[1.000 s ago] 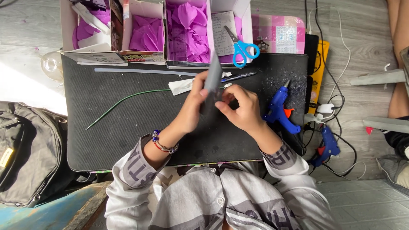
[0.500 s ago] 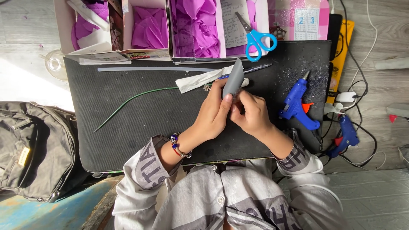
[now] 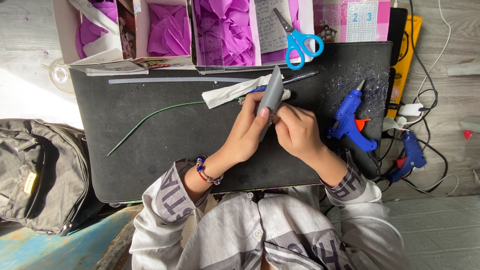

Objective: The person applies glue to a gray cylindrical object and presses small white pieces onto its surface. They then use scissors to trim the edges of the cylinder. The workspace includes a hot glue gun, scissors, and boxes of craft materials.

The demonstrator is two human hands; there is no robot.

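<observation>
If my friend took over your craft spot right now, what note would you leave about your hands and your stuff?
Left hand: holds the grey strip, standing up off the black mat.
Right hand: pinches the strip's lower end, against the left.
Nearby: thin green wire and white paper roll lie on the mat; blue scissors at its far edge; one blue glue gun on the mat to the right, a second glue gun just off it.
Purple paper sits in boxes.
Done: strip picked up. Left: the wire lies untouched.
</observation>
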